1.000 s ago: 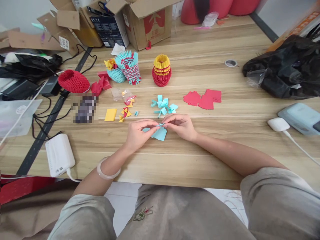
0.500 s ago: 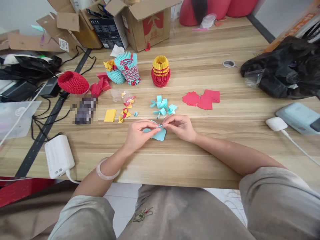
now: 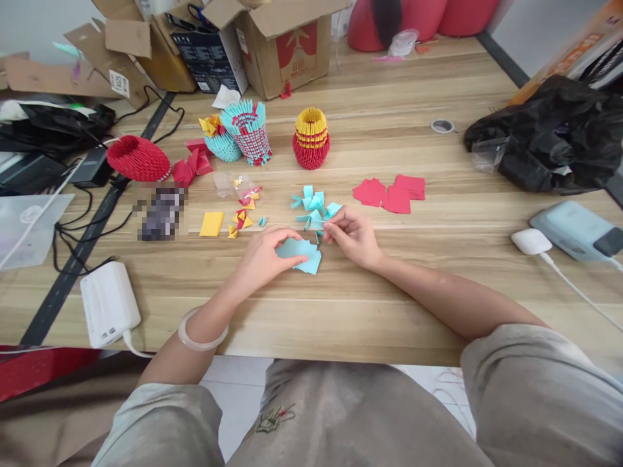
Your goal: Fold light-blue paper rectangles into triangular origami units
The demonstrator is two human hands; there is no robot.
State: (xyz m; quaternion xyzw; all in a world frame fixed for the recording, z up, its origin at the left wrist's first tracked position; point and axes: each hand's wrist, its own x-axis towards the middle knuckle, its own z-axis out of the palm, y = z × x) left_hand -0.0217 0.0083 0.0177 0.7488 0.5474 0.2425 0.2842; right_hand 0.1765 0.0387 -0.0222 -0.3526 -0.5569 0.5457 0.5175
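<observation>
My right hand [image 3: 355, 237] pinches a small folded light-blue paper [image 3: 319, 234] between thumb and fingertips, just in front of a loose group of folded blue papers [image 3: 314, 201]. Thumb and fingers spread apart, my left hand [image 3: 265, 258] is at the left side of a stack of flat light-blue paper slips [image 3: 306, 258]; it holds nothing, and whether the thumb touches the stack I cannot tell. Red paper slips [image 3: 400, 196] lie in an overlapping spread to the right. Left of the hands are a yellow paper stack [image 3: 211, 224] and several yellow and red folded triangles [image 3: 242, 219].
Farther back stand a red-and-yellow paper vase [image 3: 311, 143], a blue-and-red one [image 3: 248, 133] and a red one lying tilted [image 3: 139, 159]. Cardboard boxes [image 3: 292, 58] line the back. A white power bank [image 3: 109, 305] lies left, a black plastic bag [image 3: 559, 139] right.
My hands have come apart. The right has moved up toward the folded blue papers with the folded piece; the left has let go of it, its fingers now spread beside the flat stack.
</observation>
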